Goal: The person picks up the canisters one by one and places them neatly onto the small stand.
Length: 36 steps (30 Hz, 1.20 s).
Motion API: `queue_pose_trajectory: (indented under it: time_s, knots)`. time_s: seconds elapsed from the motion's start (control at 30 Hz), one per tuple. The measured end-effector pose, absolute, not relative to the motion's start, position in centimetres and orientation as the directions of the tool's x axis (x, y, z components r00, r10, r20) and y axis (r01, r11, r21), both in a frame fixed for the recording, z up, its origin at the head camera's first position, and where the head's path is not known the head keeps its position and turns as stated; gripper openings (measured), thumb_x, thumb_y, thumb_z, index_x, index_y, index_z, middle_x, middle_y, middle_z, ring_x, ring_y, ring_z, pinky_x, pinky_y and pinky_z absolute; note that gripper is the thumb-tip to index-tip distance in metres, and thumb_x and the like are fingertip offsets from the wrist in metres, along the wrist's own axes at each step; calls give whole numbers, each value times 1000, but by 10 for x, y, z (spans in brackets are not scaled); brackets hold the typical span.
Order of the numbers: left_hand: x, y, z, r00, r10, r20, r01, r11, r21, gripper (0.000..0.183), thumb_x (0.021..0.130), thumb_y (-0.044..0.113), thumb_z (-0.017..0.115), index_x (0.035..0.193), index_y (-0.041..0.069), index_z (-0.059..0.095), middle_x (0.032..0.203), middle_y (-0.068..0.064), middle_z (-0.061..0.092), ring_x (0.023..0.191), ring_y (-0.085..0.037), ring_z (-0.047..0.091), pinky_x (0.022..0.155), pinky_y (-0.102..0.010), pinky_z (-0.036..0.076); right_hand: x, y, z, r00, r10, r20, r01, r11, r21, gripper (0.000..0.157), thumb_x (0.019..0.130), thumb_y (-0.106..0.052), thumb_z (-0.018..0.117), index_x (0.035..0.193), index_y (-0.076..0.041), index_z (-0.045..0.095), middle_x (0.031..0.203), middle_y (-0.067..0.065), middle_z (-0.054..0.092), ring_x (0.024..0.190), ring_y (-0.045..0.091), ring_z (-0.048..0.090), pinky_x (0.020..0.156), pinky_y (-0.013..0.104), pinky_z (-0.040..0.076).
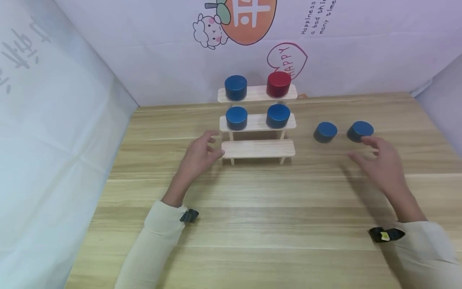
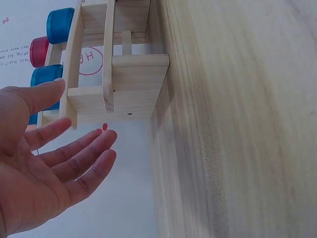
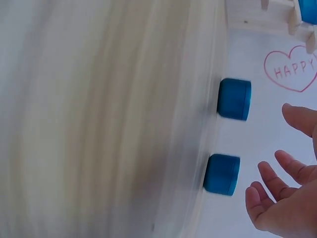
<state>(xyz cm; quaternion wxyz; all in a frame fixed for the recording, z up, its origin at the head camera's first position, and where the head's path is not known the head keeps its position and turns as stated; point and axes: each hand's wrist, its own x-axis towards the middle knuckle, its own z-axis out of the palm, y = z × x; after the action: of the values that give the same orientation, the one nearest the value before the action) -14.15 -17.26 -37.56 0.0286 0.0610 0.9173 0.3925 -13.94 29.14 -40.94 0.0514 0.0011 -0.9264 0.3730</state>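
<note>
A three-tier wooden stand [image 1: 258, 148] has its lowest tier bare. On the top tier sit a blue round tin [image 1: 236, 88] and a red round tin [image 1: 278, 84]; the middle tier carries two more blue tins [image 1: 236, 118]. My left hand [image 1: 198, 155] is at the left end of the lowest tier, fingers spread; whether the thumb touches the wood I cannot tell. To the right, two blue tins [image 1: 325, 132] [image 3: 234, 99] stand side by side on the table. Beside the farther-right tin [image 3: 222, 174], my right hand [image 1: 383, 162] holds nothing, its fingers parted and apart from the tin.
A light wood-grain table [image 1: 245, 233] lies under everything. Behind the stand rises a white cloth backdrop [image 1: 162, 64] with printed drawings and lettering. White cloth [image 1: 43, 140] also hangs along the left side. Both cream sleeves carry a dark wrist strap [image 1: 387, 235].
</note>
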Motion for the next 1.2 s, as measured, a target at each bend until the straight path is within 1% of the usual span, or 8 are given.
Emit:
queue_pose_trajectory:
  time_s: [0.17,0.4,0.47,0.6,0.83,1.0,1.1,1.2]
  knots:
    - [-139,-174,-377,-987,159,-8,107,698,708,55,93,18,72,144,11,50,131,-19,60,105,-29,65,83,-44,55,-146,305,-409,-997,7,80,-48,747,-664,68,96,-32,68,143,10,42,140,35,45,127,53,40,101,65,32]
    - [-138,-174,-381,-986,152,-67,61,706,706,58,94,18,71,147,11,49,132,-17,59,106,-28,63,80,-43,55,-161,331,-403,-998,-53,-31,-25,810,-586,82,97,-38,64,149,14,26,145,42,32,130,63,27,98,75,25]
    - [-137,-173,-382,-984,156,-90,48,709,703,59,94,19,71,147,13,48,133,-16,59,106,-28,63,80,-42,55,-166,337,-402,-998,-62,-33,-33,831,-555,83,97,-37,65,149,15,26,144,42,32,131,63,26,99,75,24]
    - [-135,-171,-383,-982,156,-108,38,719,694,59,93,19,71,148,14,49,133,-16,59,107,-29,64,79,-42,56,-171,345,-403,-998,-60,-28,-37,852,-523,82,97,-37,65,148,15,28,143,43,33,127,64,29,96,75,26]
    - [-133,-172,-384,-983,149,-108,34,723,690,60,94,19,72,149,14,48,133,-17,59,106,-28,65,80,-43,55,-175,356,-407,-998,-44,-52,-11,854,-520,85,97,-38,65,149,14,24,141,43,35,127,65,29,94,76,27]
    - [-133,-170,-384,-982,159,-98,49,725,687,58,95,18,70,148,13,48,133,-16,59,104,-28,66,79,-42,56,-183,369,-411,-994,-62,-88,-7,850,-527,88,96,-41,65,149,14,23,143,42,33,124,66,29,92,76,27]
    - [-132,-169,-384,-982,165,-95,55,724,688,57,96,18,69,148,13,47,134,-16,59,104,-29,66,79,-42,56,-189,379,-413,-987,-112,-112,-28,819,-573,89,96,-38,66,152,12,17,147,42,28,128,66,25,99,75,22]
    - [-132,-168,-385,-982,162,-94,55,727,684,57,97,19,68,149,13,46,136,-17,58,106,-29,66,80,-43,56,-196,388,-413,-977,-177,-116,-67,778,-625,89,97,-29,68,155,8,11,151,41,21,135,62,17,109,69,13]
